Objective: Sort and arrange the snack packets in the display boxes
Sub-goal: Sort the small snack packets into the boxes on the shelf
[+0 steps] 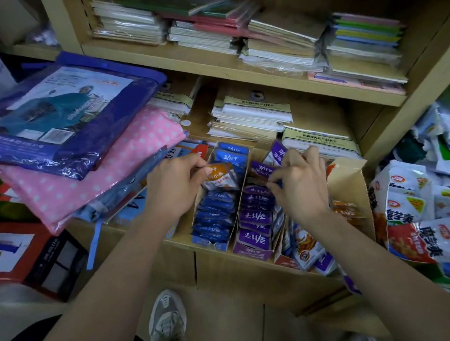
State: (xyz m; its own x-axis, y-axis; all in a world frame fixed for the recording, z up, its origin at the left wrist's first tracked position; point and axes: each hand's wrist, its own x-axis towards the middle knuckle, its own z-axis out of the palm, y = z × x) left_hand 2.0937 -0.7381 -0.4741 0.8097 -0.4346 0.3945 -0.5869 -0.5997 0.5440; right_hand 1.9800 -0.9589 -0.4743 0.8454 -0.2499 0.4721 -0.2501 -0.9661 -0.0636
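Two narrow display boxes stand side by side on the low shelf. The blue box [209,244] holds a row of blue packets [214,215]. The purple box [251,253] holds a row of purple packets [254,217]. My left hand [174,188] pinches an orange and white packet [220,178] above the far end of the blue box. My right hand [298,183] has its fingers curled on a purple packet [263,169] at the far end of the purple row. A third box [344,182] at the right holds mixed orange and white packets [306,245].
Bagged raincoats [63,118] are piled at the left, overhanging the shelf. Stacks of notebooks [251,117] sit behind the boxes and on the upper shelf. Large white snack bags [420,218] are heaped at the right. My shoe [166,320] is on the floor below.
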